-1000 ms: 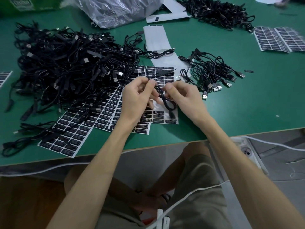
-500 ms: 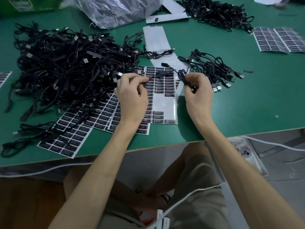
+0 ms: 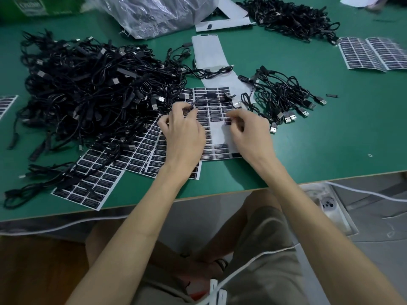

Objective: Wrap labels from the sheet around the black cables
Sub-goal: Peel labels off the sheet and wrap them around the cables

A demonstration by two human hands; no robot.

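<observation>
The left hand (image 3: pixel 182 133) hangs over the middle of the counter (image 3: pixel 330 139), a little in from its near edge. Its thumb and forefinger pinch a thin black cable (image 3: pixel 199 100). The cable runs away from the fingertips across the label sheet (image 3: pixel 217 111) to a dark plug that is too blurred to identify.

The right hand (image 3: pixel 251 133) is just beside it, fingers curled down onto the same sheet. Thumb and forefinger close on one black label (image 3: pixel 228 121); motion blur hides whether the label is lifted from the backing or lies flat on it. The two hands cover much of the sheet's near rows.

Toward the left edge, a large heap of cables (image 3: pixel 88 84) buries the far ends of more label sheets (image 3: pixel 88 188). A small bunch of cables (image 3: pixel 284 95) lies right of the hands, its plugs fanned toward the near edge. At the far edge, a clear plastic bag (image 3: pixel 158 14), another cable pile (image 3: pixel 293 16) and a green box (image 3: pixel 28 5) are cut off by the frame. So is a sheet at the left edge (image 3: pixel 6 104).
</observation>
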